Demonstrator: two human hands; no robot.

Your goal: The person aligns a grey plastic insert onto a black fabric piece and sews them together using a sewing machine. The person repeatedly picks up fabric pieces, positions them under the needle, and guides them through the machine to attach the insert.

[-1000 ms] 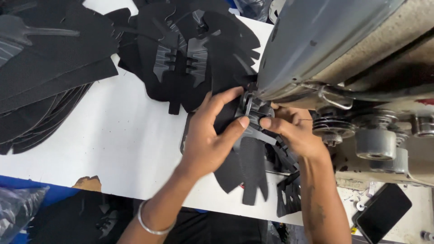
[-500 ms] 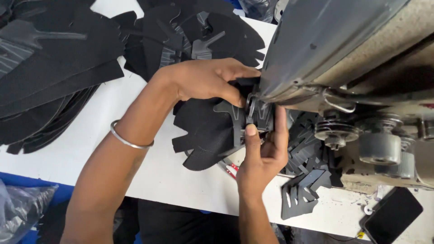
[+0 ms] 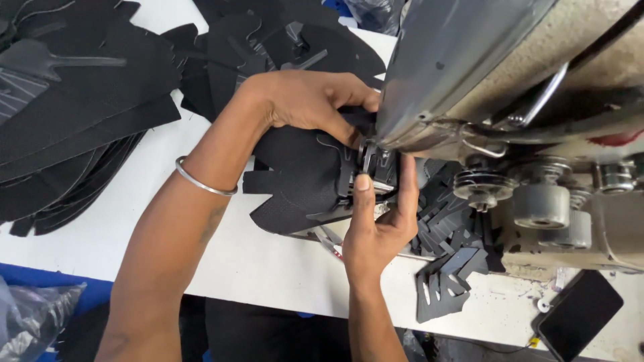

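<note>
I see both hands' grip closed on the thin, floppy black fabric cut piece [image 3: 295,191]: left hand [image 3: 312,100] pinches its top edge, right hand [image 3: 379,224] its lower edge; best held flat near the grey sewing machine [image 3: 469,74]

I see a black, finely textured fabric piece [image 3: 298,184] at centre frame, and more black cut pieces [image 3: 74,114] stacked upper left on a white table [image 3: 268,268]. The sewing machine [image 3: 483,74] upper right is grey, with beige above. A silver bangle [image 3: 201,184] circles one wrist. A black phone [image 3: 580,315] lies lower right.
</note>
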